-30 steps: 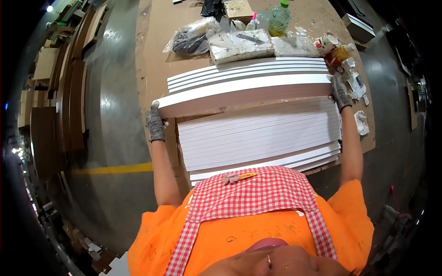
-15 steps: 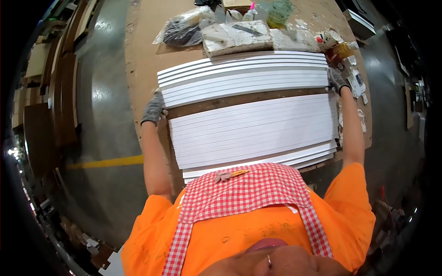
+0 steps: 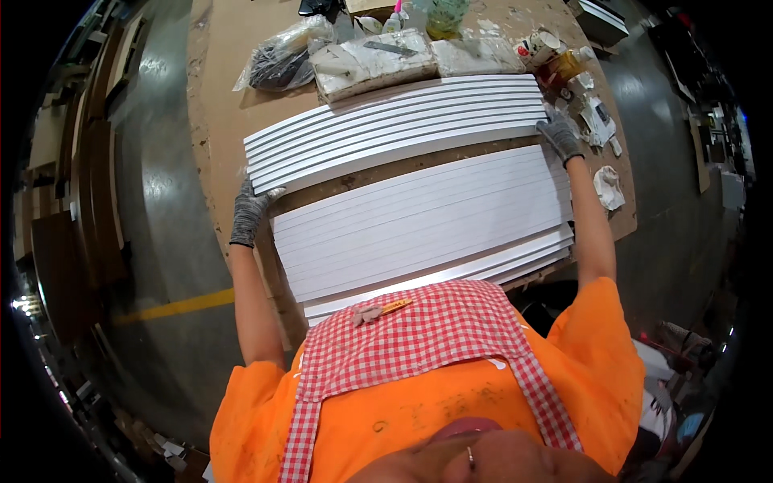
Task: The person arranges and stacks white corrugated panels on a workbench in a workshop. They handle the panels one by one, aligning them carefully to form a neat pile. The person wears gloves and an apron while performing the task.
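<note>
Two sets of long white strips lie across the table. My left hand (image 3: pixel 254 211), in a grey knit glove, holds the left end of the far set of strips (image 3: pixel 394 129), its thumb along the front face of the nearest strip. At the right end my right hand (image 3: pixel 561 135), gloved alike, has its fingers closed around the same nearest strip. Dark lines part the strips of this far set. Closer to me, a second set of white strips (image 3: pixel 427 217) lies flat, edge against edge. More white strips (image 3: pixel 531 258) sit in a stepped stack by my apron.
White-smeared blocks (image 3: pixel 374 64) stand just beyond the far strips, with a metal ruler on top. A plastic bag of dark material (image 3: pixel 282 60) sits at their left. Cups and an amber container (image 3: pixel 560 68) crowd the far right, near crumpled paper (image 3: pixel 608 187).
The strips at the near side of the far set, flat and close together before, now show dark lines between them. Both hands remain at its ends. The whole view has shifted slightly.
</note>
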A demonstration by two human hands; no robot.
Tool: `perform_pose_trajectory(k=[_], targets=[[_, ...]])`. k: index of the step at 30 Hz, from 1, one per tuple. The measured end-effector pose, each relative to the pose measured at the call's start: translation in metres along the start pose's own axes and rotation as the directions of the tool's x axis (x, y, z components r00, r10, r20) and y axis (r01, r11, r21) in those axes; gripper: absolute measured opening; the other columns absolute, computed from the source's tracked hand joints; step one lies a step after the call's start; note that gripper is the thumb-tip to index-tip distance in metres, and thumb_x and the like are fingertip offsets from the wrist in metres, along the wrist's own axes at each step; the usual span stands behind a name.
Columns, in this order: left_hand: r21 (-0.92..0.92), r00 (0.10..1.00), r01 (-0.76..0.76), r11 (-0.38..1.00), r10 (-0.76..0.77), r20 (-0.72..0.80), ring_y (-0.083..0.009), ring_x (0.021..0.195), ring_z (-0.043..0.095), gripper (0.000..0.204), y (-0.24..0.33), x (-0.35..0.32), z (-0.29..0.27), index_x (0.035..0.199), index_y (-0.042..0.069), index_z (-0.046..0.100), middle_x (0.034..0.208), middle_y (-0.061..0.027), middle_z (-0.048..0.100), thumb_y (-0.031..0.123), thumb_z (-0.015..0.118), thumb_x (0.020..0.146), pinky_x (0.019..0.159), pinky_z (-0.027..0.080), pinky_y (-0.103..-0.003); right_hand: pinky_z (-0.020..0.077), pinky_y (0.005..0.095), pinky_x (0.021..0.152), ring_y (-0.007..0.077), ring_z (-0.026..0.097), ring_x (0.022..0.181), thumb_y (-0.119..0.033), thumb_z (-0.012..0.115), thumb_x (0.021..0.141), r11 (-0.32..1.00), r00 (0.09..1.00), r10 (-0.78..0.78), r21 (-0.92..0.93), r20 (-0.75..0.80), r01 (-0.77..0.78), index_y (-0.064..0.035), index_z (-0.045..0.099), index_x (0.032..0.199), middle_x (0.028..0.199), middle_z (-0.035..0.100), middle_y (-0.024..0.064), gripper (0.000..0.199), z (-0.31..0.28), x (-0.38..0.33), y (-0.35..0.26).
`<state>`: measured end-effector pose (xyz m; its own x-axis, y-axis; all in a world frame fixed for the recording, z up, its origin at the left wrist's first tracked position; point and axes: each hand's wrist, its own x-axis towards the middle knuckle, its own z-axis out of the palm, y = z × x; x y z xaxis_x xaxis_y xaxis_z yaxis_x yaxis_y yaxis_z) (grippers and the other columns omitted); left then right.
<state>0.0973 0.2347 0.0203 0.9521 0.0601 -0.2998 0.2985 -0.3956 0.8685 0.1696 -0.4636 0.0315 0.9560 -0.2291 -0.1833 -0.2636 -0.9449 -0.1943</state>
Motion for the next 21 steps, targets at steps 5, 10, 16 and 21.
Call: perform_pose_trajectory(k=[5, 10, 16, 21], targets=[[0.113, 0.987, 0.157, 0.981, -0.158, 0.000, -0.0164, 0.098, 0.059, 0.067, 0.022, -0.002, 0.001, 0.121, 0.002, 0.054, 0.109, -0.0098, 0.064, 0.022, 0.085, 0.064, 0.088, 0.048, -0.030, 0.0347, 0.0384, 0.102, 0.0357, 0.044, 0.120, -0.027, 0.053, 0.077, 0.991, 0.998, -0.068, 0.116, 0.019, 0.065, -0.0017, 0.050, 0.127, 0.128, 0.050, 0.0225, 0.056, 0.026, 0.031, 0.038], [0.041, 0.986, -0.105, 0.994, 0.099, 0.136, -0.0202, 0.102, 0.058, 0.073, 0.015, -0.001, -0.004, 0.120, 0.000, 0.053, 0.114, -0.0117, 0.061, 0.032, 0.085, 0.062, 0.088, 0.048, -0.032, 0.0311, 0.0380, 0.106, 0.0320, 0.043, 0.124, -0.021, 0.052, 0.080, 0.946, 0.956, -0.293, -0.152, -0.023, 0.286, -0.0043, 0.045, 0.133, 0.134, 0.048, 0.0177, 0.056, 0.033, 0.048, 0.078], [0.100, 0.996, 0.015, 0.995, -0.006, -0.095, -0.0273, 0.130, 0.033, 0.132, 0.047, -0.004, 0.014, 0.144, 0.001, 0.001, 0.144, -0.0179, 0.026, 0.025, 0.090, 0.049, 0.110, 0.028, -0.033, 0.0317, 0.0251, 0.099, 0.0211, 0.045, 0.118, -0.018, 0.050, 0.084, 0.662, 0.995, 0.079, 0.743, 0.068, -0.104, -0.0036, 0.047, 0.132, 0.137, 0.046, 0.0090, 0.050, 0.030, 0.060, 0.046], [0.179, 0.998, 0.016, 0.984, -0.026, 0.051, -0.0197, 0.121, 0.043, 0.109, 0.047, 0.004, 0.020, 0.143, 0.004, 0.007, 0.140, -0.0090, 0.038, 0.032, 0.081, 0.068, 0.113, 0.027, -0.031, 0.0323, 0.0253, 0.098, 0.0218, 0.045, 0.118, -0.018, 0.051, 0.083, 0.764, 0.998, 0.050, 0.642, 0.042, -0.065, -0.0040, 0.046, 0.133, 0.132, 0.050, 0.0099, 0.052, 0.015, 0.032, 0.012]])
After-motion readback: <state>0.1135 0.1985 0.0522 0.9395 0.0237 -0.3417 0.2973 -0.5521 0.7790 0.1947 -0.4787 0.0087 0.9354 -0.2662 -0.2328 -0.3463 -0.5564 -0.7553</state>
